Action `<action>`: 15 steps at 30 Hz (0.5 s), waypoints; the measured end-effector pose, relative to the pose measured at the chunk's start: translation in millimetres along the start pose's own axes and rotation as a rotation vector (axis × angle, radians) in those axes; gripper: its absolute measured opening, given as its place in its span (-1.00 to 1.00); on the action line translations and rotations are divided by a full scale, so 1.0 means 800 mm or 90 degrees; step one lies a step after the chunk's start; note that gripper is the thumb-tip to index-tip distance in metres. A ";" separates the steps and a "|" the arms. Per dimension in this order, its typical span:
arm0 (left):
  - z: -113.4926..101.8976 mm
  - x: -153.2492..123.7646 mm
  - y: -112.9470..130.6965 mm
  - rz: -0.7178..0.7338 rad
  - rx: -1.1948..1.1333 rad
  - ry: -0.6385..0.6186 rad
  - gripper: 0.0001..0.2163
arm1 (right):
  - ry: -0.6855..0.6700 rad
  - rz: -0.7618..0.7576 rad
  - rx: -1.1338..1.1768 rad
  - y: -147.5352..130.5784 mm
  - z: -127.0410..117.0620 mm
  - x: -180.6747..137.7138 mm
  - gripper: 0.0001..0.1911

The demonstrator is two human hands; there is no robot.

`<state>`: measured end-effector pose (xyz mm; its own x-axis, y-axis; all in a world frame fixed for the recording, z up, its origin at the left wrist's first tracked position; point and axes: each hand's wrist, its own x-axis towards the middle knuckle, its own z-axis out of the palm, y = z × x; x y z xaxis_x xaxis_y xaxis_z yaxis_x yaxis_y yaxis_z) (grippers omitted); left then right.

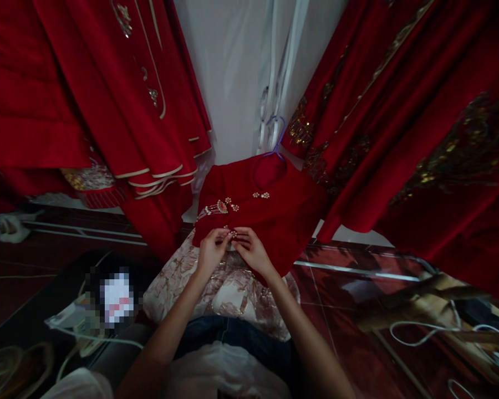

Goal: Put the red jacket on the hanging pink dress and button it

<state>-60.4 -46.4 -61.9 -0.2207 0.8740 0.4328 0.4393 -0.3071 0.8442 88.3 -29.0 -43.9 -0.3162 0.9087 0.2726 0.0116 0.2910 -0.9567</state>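
A small red garment (270, 205) hangs on a pale purple hanger (278, 141) in front of me, with pearl and gold button clasps (221, 207) across its chest. My left hand (210, 252) and my right hand (251, 249) meet at the garment's lower edge. Both pinch a small beaded clasp (232, 235) between the fingertips. Below the red top a cream skirt with pale floral embroidery (228, 288) spreads over my lap.
Long red gowns with gold trim hang at the left (108, 94) and right (419, 122). A white garment bag (249, 66) hangs behind. The dark red glossy floor (357, 288) carries white cables (416, 332). A blurred-out object (114, 299) lies at lower left.
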 end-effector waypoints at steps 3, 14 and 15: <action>-0.001 -0.005 -0.002 -0.033 -0.010 0.019 -0.82 | 0.016 0.024 0.037 0.001 0.002 -0.003 -0.63; -0.016 0.013 0.021 -0.032 0.055 -0.029 -0.86 | 0.027 0.030 0.107 -0.007 0.003 -0.005 -0.66; -0.016 0.011 0.021 -0.038 0.051 -0.029 -0.87 | 0.024 0.029 0.101 -0.007 0.004 -0.005 -0.66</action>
<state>-66.4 -48.9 -39.8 -0.2092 0.9066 0.3665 0.4955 -0.2248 0.8390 86.8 -35.4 -40.1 -0.2824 0.9316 0.2288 -0.1255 0.2006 -0.9716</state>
